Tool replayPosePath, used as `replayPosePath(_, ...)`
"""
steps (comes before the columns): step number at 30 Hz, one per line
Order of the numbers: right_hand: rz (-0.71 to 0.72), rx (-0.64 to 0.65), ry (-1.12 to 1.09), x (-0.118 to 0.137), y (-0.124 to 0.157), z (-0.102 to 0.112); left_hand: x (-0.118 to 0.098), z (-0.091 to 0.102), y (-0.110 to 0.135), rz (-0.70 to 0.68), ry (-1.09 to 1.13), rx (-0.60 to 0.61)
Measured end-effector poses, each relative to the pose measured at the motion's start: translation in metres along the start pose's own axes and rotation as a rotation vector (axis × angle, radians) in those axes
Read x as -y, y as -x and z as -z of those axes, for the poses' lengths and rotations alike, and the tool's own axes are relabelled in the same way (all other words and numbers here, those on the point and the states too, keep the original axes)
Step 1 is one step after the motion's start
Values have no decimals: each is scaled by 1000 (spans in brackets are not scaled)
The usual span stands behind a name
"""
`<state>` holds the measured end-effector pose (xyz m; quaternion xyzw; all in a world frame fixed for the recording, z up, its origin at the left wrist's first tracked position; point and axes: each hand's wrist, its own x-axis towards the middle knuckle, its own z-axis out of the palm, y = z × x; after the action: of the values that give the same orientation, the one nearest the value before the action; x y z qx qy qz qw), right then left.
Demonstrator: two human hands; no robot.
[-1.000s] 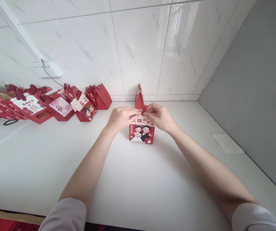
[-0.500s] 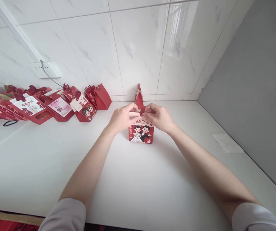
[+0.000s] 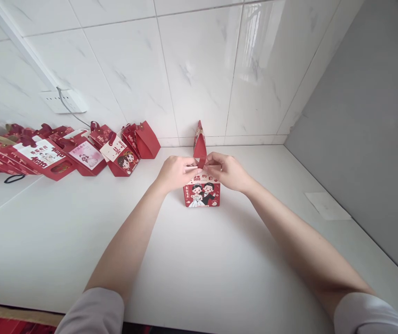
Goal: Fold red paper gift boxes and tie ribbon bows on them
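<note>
A red gift box with a cartoon bride and groom on its front stands upright on the white table. Its pale upper panel carries red characters. My left hand pinches the top edge of the box from the left. On the other side, my right hand has its fingers closed on the right part of the same edge. Between the fingertips a red ribbon rises from the top. The fingers partly cover the upper panel.
Another red box stands behind, against the tiled wall. Several finished-looking red gift boxes crowd the left back. A white socket with a grey cable is above them. A white paper lies at right, by a grey panel.
Both hands have shifted slightly on the top edge, and it is pressed closer together. The ribbon now stands up more visibly between them. The box has turned a little.
</note>
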<state>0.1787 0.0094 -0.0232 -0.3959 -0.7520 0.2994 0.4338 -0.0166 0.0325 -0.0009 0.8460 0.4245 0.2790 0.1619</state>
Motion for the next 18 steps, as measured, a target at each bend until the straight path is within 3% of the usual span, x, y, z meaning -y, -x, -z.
replayPosePath(8,-90,-12,157,4,1,1,-7,4,3,49,15,45)
replayPosePath(18,-41,24,245,3,1,-1,-12,14,6,101,14,114)
